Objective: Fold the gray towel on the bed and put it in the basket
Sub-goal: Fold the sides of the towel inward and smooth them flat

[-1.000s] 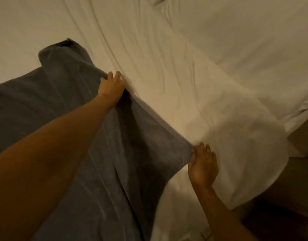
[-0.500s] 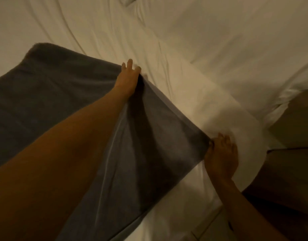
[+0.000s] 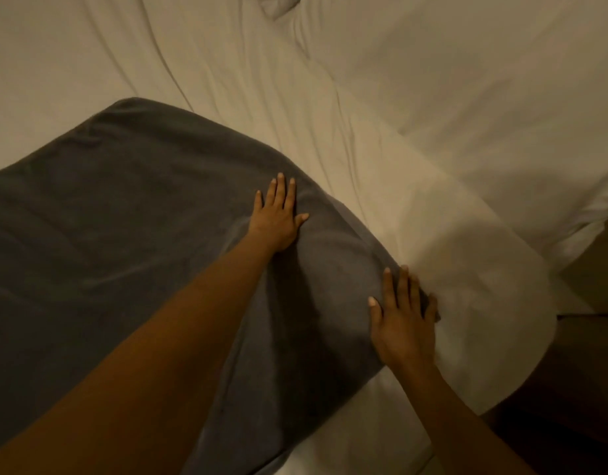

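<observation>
Dark gray terry towel [image 3: 131, 241] lies spread on the white-sheeted bed [image 3: 227, 80]. Left hand [image 3: 278, 214] and right hand [image 3: 403, 323] both rest flat on it near its right edge, grip open, fingers straight, likely smoothing before folding. Basket not visible.

A towel [image 3: 124, 252] is lying spread over the left and near part of a bed [image 3: 227, 63]. A left hand [image 3: 277, 217] is resting flat on the towel's far right area. A right hand [image 3: 403, 323] is lying nearer, on the towel's right corner.
</observation>
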Tool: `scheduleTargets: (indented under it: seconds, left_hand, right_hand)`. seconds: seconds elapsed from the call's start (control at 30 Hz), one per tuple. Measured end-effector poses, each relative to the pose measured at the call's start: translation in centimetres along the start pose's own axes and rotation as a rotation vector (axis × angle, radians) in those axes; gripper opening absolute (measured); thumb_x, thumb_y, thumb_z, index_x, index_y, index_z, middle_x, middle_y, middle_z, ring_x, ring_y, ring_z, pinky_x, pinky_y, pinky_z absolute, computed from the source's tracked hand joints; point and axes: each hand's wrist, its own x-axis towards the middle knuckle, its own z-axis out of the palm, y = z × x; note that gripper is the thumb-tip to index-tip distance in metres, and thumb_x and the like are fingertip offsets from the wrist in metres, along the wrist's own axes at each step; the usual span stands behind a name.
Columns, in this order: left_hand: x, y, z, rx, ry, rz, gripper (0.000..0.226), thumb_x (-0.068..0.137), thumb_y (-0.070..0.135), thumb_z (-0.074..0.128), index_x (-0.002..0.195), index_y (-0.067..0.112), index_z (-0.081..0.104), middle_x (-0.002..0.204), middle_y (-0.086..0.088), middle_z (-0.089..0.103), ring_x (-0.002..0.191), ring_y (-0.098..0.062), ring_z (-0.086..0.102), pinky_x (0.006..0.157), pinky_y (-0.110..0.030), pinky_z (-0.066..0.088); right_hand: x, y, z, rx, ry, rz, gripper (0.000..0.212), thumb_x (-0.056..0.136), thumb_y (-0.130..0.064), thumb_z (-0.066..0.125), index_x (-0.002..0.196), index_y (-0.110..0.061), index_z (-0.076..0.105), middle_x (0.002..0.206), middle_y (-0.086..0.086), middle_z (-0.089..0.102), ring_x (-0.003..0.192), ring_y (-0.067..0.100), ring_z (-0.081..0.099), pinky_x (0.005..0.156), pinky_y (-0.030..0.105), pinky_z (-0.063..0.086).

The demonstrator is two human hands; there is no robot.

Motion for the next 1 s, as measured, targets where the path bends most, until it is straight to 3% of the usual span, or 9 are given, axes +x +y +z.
scheduleTargets:
  seconds: [0.23, 0.37, 0.53, 0.67, 1.0]
  left_hand:
    - [-0.4, -0.3, -0.6, 0.009, -0.033, 0.013, 0.074, 0.099, 0.051, 0.023, 0.151, 0.012, -0.01, 0.16, -0.01, -0.013, 0.149, -0.024, -0.008, 0.12, -0.048, 0.001]
    - [-4.0, -1.0, -0.8, 0.0, -0.013, -0.02, 0.069, 0.1, 0.046, 0.025, 0.151, 0.01, -0.004, 0.161, -0.009, -0.007, 0.149, -0.023, -0.002, 0.12, -0.047, 0.005]
    - [-10.5, -2.6, 0.5, -0.014, -0.044, -0.1, 0.07, 0.1, 0.046, 0.028, 0.152, 0.011, -0.003, 0.161, -0.008, -0.005, 0.149, -0.021, -0.001, 0.12, -0.045, 0.005]
    - [-15.3, -5.8, 1.4, -0.026, -0.093, -0.19, 0.069, 0.1, 0.045, 0.028, 0.152, 0.013, -0.004, 0.161, -0.007, -0.008, 0.149, -0.021, -0.003, 0.12, -0.045, 0.005]
    - [-26.4, -17.6, 5.4, -0.078, -0.075, -0.449, 0.069, 0.1, 0.045, 0.029, 0.152, 0.013, -0.004, 0.161, -0.006, -0.008, 0.149, -0.02, -0.002, 0.12, -0.044, 0.006]
  right_hand:
    - [0.4, 0.0, 0.4, -0.033, -0.045, 0.005, 0.065, 0.096, -0.051, 0.009, 0.149, -0.02, -0.01, 0.158, 0.01, -0.011, 0.146, 0.027, -0.007, 0.114, 0.049, -0.006]
    - [0.1, -1.3, -1.1, -0.049, -0.059, -0.009, 0.066, 0.099, -0.042, 0.026, 0.15, -0.014, -0.003, 0.158, 0.017, -0.005, 0.145, 0.032, -0.002, 0.115, 0.05, 0.0]
    - [-1.3, -4.4, -2.6, -0.063, -0.127, -0.116, 0.064, 0.099, -0.043, 0.023, 0.15, -0.016, -0.006, 0.158, 0.015, -0.009, 0.145, 0.031, -0.006, 0.116, 0.048, -0.001]
    - [-3.6, -7.7, -2.6, 0.008, -0.157, -0.211, 0.063, 0.099, -0.042, 0.025, 0.15, -0.017, -0.001, 0.158, 0.014, -0.005, 0.146, 0.029, -0.003, 0.116, 0.048, 0.002]
    - [-8.5, -16.1, 1.2, -0.081, -0.233, -0.395, 0.063, 0.099, -0.045, 0.023, 0.15, -0.021, -0.005, 0.159, 0.011, -0.009, 0.146, 0.026, -0.005, 0.116, 0.045, 0.005]
